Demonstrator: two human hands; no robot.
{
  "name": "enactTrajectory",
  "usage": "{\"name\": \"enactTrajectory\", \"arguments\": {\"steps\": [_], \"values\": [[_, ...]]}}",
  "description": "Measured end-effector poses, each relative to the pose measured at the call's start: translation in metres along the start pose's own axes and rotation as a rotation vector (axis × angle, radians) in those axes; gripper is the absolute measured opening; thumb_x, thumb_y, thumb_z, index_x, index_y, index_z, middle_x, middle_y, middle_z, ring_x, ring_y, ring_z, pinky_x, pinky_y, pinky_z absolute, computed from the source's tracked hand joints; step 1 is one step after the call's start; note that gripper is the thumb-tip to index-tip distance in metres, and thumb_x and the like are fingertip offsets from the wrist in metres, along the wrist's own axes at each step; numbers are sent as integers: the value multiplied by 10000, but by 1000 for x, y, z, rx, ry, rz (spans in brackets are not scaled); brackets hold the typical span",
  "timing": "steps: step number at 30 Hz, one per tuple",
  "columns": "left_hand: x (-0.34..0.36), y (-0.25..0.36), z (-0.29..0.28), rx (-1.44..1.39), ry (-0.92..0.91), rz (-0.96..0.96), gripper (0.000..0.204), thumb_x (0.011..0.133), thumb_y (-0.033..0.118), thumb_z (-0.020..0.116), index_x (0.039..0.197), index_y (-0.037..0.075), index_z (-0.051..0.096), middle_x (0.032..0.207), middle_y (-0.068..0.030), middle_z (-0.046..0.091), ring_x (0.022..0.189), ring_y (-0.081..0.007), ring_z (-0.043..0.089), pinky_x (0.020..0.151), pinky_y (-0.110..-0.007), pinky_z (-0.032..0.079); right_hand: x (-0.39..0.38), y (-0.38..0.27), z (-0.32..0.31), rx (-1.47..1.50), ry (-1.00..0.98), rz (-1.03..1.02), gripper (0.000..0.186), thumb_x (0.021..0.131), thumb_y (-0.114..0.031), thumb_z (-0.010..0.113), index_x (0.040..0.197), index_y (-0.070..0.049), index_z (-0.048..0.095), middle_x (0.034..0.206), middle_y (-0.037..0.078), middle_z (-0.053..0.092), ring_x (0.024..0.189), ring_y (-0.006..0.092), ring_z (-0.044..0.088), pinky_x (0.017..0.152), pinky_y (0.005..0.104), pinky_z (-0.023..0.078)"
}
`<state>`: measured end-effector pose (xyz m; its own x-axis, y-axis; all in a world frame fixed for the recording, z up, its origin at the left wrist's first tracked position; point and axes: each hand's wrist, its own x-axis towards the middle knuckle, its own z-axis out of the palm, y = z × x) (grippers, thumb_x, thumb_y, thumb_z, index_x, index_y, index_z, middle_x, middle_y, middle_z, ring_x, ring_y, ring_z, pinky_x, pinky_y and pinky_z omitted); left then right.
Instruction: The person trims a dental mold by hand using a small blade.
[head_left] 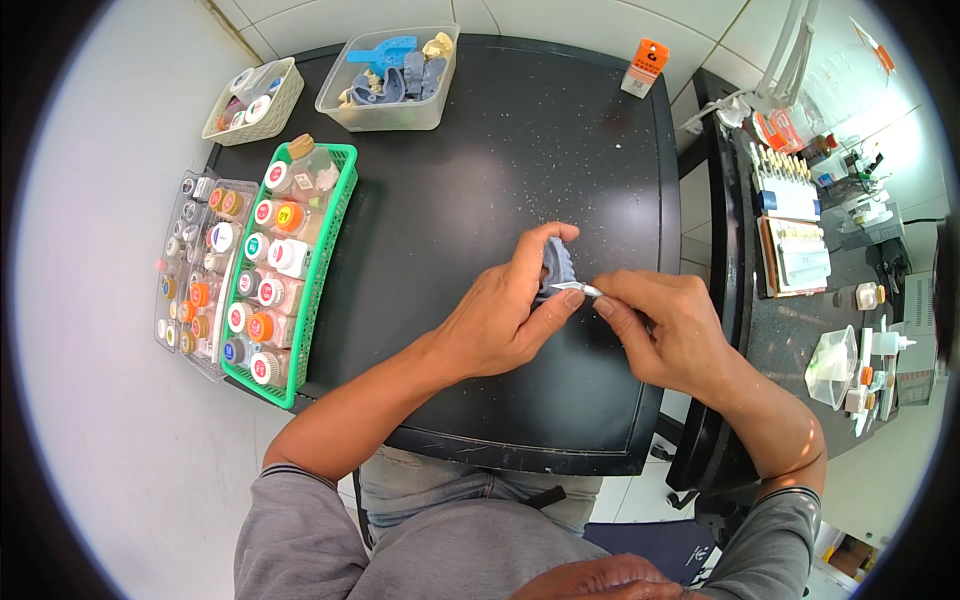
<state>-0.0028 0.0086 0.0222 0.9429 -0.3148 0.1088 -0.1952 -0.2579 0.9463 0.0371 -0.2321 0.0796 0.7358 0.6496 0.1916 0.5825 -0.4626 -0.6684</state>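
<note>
Over the black table, my left hand grips a blue-grey dental model, with a row of tooth shapes along its right side. Its index finger curls over the far end, and the thumb presses near the lower end. My right hand is closed round the handle of a small knife. The pale pointed blade lies against the model's lower part, close to my left thumb. Part of the model is hidden behind my left fingers.
The black table carries pale crumbs beyond my hands. A green basket of capped bottles stands left, near a clear bottle tray. Behind are a plastic tub of dental models and an orange-white box. Tooth shade guides lie right.
</note>
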Motion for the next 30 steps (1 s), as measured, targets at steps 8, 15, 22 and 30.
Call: {"name": "enactTrajectory", "arguments": {"steps": [8, 15, 22, 30], "values": [[-1, -7, 3, -34, -10, 34, 565, 1188, 282, 619, 1615, -8, 387, 831, -40, 599, 712, -166, 583, 689, -355, 465, -1, 1, 0, -13, -2, -12, 66, 1009, -67, 787, 1063, -31, 781, 749, 137, 691, 599, 361, 685, 553, 437, 504], [-1, -7, 4, -39, -45, 14, 550, 1179, 267, 631, 1581, -18, 388, 850, -100, 655, 706, -242, 645, 700, -411, 512, -1, 2, 2, -22, 24, -35, 80, 1006, -72, 792, 1077, -34, 786, 760, 136, 704, 609, 357, 701, 555, 439, 513], [-2, -7, 6, -124, -7, 30, 590, 1171, 256, 605, 1643, -21, 385, 891, -20, 602, 780, -122, 556, 732, -321, 469, 0, -3, 0, 74, -40, 27, 61, 1036, -75, 758, 1056, -18, 771, 721, 158, 685, 591, 371, 692, 557, 440, 513], [-3, -9, 4, -106, -17, 44, 610, 1159, 275, 623, 1637, -22, 386, 902, -25, 601, 786, -124, 558, 734, -326, 472, 1, -6, -3, 88, -71, 47, 68, 1045, -75, 744, 1049, -12, 769, 712, 166, 679, 581, 372, 687, 556, 440, 512]]}}
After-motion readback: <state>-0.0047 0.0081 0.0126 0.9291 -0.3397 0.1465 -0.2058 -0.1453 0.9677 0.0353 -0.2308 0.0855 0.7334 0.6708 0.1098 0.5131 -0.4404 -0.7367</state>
